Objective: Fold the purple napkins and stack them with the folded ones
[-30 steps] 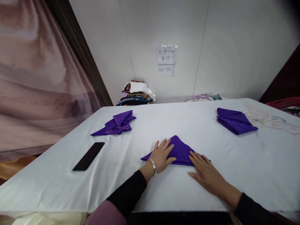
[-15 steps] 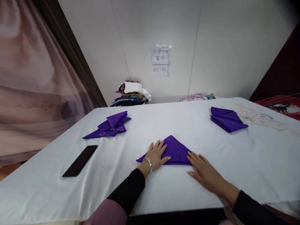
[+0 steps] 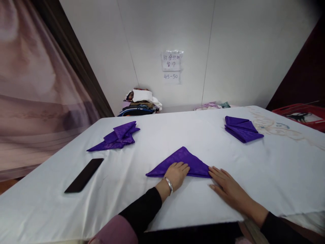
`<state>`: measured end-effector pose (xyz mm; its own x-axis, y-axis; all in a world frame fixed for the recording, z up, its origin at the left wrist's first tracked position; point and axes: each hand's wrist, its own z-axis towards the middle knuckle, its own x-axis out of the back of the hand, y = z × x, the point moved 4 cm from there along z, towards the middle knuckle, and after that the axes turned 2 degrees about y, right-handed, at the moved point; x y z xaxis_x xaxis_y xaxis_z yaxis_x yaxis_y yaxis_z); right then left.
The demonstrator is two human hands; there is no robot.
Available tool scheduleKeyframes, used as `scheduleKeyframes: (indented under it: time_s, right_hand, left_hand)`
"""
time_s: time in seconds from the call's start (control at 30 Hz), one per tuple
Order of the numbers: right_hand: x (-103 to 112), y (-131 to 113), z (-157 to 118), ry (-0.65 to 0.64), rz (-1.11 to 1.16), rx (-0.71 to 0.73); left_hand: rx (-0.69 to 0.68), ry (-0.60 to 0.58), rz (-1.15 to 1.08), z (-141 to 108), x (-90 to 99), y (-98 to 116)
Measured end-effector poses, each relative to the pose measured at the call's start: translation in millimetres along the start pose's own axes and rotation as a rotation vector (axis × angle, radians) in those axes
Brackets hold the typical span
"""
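A purple cloth napkin [image 3: 184,156], folded into a wide triangle, lies on the white-covered table with its peak pointing away from me. My left hand [image 3: 177,174], a silver bangle on its wrist, rests on the lower middle of the napkin. Its fingers lie over the cloth, close together, and the thumb is hidden. At the napkin's right corner, my right hand [image 3: 227,189] touches the cloth with outstretched fingertips; its thumb is apart on the tablecloth.
Folded purple napkins lie at the left [image 3: 118,137] and at the right [image 3: 243,129]. A dark flat rectangular object [image 3: 84,175] is on the left of the tablecloth [image 3: 116,203]. Beyond the far edge are a clothes pile [image 3: 141,101] and a red basket [image 3: 302,110].
My left hand has slid right and slightly nearer along the napkin, uncovering its left part, with its fingers closer together. My right hand stays at the right corner. The view has shifted slightly.
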<state>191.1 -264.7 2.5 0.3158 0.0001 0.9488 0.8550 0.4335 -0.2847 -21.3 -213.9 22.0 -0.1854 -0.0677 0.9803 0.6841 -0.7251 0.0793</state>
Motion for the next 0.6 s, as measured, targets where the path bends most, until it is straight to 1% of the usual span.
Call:
scheduleKeyframes:
  time_s: [0.1, 0.2, 0.27, 0.3, 0.37, 0.47, 0.53, 0.6]
  right_hand:
    - [1, -10, 0, 0.024, 0.014, 0.015]
    - [1, -26, -1, 0.034, 0.044, 0.084]
    - [0, -36, -1, 0.044, 0.049, 0.134]
    - [0, -39, -1, 0.056, 0.049, 0.152]
    - [2, -42, 0, 0.099, 0.051, 0.177]
    - [7, -42, 4, 0.167, 0.058, 0.204]
    - [9, -42, 8, 0.182, 0.055, 0.210]
    - [10, -43, 14, 0.168, 0.041, 0.213]
  left_hand:
    - [0.012, 0.011, 0.061, 1, -0.7, -17]
    - [0.086, 0.029, 0.093, 0, 3.5, -38]
    - [0.125, 0.040, 0.105, -2, 6.6, -46]
    - [0.135, 0.042, 0.110, -4, 7.4, -47]
    - [0.123, 0.048, 0.109, -8, 7.3, -40]
    - [0.038, 0.091, 0.072, -11, 4.3, -15]
    - [-0.018, 0.131, 0.040, -9, 1.7, 2]
    - [-0.045, 0.156, 0.020, -5, -0.8, 15]
